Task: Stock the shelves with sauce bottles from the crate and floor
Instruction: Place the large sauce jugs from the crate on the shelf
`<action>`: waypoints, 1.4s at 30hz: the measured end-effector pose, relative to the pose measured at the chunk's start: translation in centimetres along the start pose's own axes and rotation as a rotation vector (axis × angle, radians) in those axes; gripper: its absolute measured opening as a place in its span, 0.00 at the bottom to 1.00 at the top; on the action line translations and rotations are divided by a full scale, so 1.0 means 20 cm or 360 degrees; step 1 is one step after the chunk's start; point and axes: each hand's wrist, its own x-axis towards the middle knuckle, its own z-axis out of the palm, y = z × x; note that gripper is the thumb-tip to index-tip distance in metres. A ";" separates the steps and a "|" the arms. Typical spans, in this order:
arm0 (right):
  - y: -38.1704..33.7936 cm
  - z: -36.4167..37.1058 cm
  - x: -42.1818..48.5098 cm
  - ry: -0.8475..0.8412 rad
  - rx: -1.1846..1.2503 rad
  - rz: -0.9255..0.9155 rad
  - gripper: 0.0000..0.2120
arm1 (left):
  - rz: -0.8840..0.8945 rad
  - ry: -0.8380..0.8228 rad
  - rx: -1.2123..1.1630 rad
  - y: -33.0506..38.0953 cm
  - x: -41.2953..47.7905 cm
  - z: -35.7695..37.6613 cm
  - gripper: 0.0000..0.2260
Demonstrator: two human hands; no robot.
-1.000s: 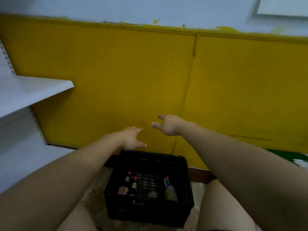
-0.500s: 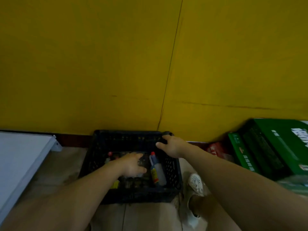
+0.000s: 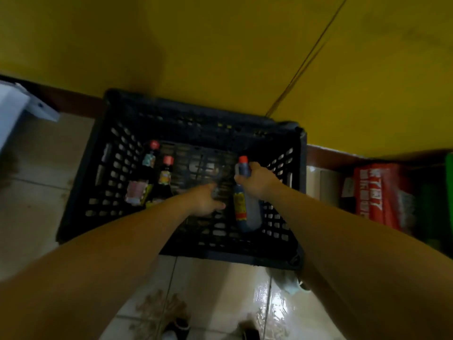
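A black plastic crate (image 3: 81, 197) stands on the tiled floor against the yellow wall. Inside, at the right, lies a dark sauce bottle (image 3: 246, 212) with a red cap and yellow-red label; my right hand (image 3: 256, 179) is closed around its neck. Two more dark bottles with red caps stand in the crate's left part: one (image 3: 150, 159) further back, one (image 3: 164, 176) beside it. My left hand (image 3: 204, 200) reaches into the crate's middle, fingers spread, holding nothing. Part of the crate floor is hidden by my arms.
A white shelf corner (image 3: 29, 106) juts in at the upper left. Red and green cartons (image 3: 382, 195) sit on the floor to the crate's right. Glossy floor tiles (image 3: 220, 290) lie in front of the crate, with shoe tips at the bottom edge.
My view tilted down onto the crate. My right hand left the crate's rim and closed on the right bottle's neck. My left hand stayed low in the crate's middle.
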 end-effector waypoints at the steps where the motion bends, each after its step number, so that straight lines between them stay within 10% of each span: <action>1: 0.02 0.04 0.07 0.0000 0.0003 0.0039 0.33 | 0.0003 -0.0015 -0.0034 -0.01 0.07 0.02 0.31; 4: 0.06 0.13 0.25 0.0033 0.0028 0.0155 0.36 | -0.0005 -0.0093 -0.0168 -0.04 0.21 0.07 0.25; 8: 0.10 0.23 0.37 -0.0007 0.0031 0.0284 0.48 | -0.0049 -0.0180 -0.0243 -0.14 0.37 0.13 0.41; 17: 0.05 0.21 0.22 0.0185 0.0053 0.0068 0.44 | 0.0004 -0.0133 -0.0456 -0.14 0.26 0.11 0.45; 22: -0.14 0.08 -0.06 0.0361 0.0361 -0.0151 0.41 | 0.0191 -0.0030 -0.0437 0.01 -0.15 -0.02 0.18; 27: -0.37 -0.10 -0.49 0.0470 0.0644 -0.0434 0.37 | 0.0368 0.0094 -0.0696 0.05 -0.60 -0.15 0.35; 34: -0.77 -0.34 -1.31 0.0862 0.1168 -0.0846 0.32 | 0.0844 0.0299 -0.1213 0.12 -1.42 -0.29 0.31; 42: -1.11 -0.44 -2.14 0.0802 0.1439 -0.1484 0.17 | 0.1409 0.1159 -0.1174 0.10 -2.27 -0.30 0.37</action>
